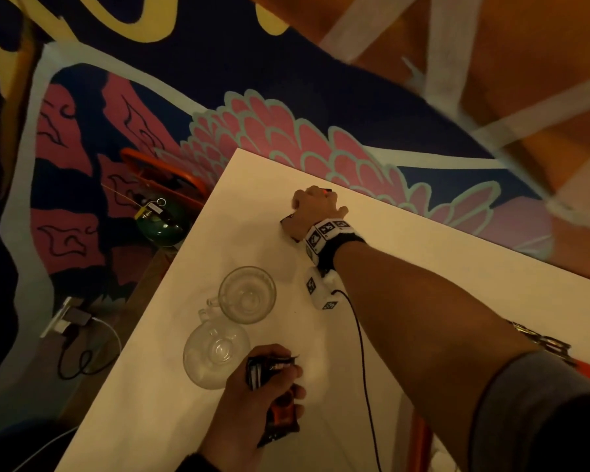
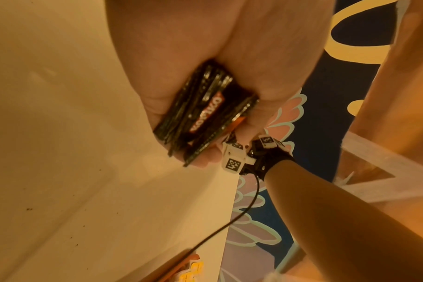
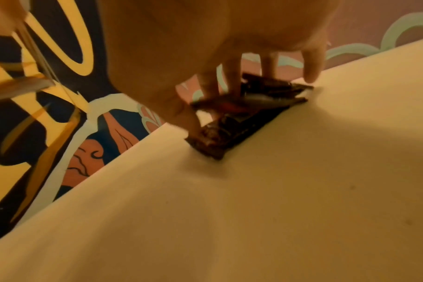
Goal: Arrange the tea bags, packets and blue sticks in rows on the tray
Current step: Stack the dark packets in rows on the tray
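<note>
**Hands and packets on the bench**

The white rectangular bench [image 1: 405, 267] carries two clear glass mugs [image 1: 247, 294] near its left edge. The left hand [image 1: 252, 403] grips a stack of dark foil packets [image 2: 205, 112] above the near bench area. The right hand [image 1: 312, 211], fingers curled, pinches further dark packets [image 3: 242, 118] lying near the far edge.

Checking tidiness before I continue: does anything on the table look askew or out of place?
Yes: the dark packets under the right hand lie in a crooked, overlapping pile near the table's far edge, not in a row. Nothing looks spilled or damaged.
</note>
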`<state>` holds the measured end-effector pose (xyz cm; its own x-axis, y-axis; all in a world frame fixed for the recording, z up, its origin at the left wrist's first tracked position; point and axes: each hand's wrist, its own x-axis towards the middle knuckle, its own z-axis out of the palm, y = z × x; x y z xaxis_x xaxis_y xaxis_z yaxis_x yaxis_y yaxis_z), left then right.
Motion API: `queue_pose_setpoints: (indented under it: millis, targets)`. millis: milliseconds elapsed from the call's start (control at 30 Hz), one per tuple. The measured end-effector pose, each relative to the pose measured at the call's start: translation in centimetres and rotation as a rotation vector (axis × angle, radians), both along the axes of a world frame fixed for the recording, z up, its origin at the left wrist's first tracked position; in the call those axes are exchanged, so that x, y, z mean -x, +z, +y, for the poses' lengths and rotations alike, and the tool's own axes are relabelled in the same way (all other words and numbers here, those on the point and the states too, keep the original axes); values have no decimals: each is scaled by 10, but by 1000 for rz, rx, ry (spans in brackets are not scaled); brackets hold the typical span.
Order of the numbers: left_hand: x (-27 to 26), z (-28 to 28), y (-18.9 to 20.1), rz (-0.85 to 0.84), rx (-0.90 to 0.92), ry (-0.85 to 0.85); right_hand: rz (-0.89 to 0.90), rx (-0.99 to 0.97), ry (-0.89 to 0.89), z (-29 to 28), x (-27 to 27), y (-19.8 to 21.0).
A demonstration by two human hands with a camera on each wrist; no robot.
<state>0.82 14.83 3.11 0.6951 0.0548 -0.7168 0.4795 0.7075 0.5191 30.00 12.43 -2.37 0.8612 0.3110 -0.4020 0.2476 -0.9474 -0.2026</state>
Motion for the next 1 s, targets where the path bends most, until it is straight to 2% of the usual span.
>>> queue_pose_setpoints:
  millis: [100, 300, 400, 500, 600, 667, 800, 900, 1000]
  targets:
    - [1, -5, -1, 2, 25, 20, 32, 17, 61, -10, 3, -3]
    - [5, -15, 1, 6, 52, 56, -24, 27, 149, -24, 13, -1]
    - [6, -19, -1, 2, 54, 75, -42, -29, 166, -40, 17, 0]
    - [4, -24, -2, -1, 51, 97, -36, -184, 82, -60, 22, 5]
    - [-3, -32, -2, -18, 50, 115, 19, -455, -177, -81, 37, 20]
    - [-11, -39, -1, -24, 26, 131, 38, -651, -257, -95, 59, 38]
    - [-29, -59, 4, -55, -40, 211, 99, -959, -112, -134, 125, 91]
    - [-38, -82, 17, -144, -33, 260, 148, -989, -41, -172, 169, 114]
    - [-38, -113, 36, -247, 23, 229, 204, -1076, -71, -210, 191, 124]
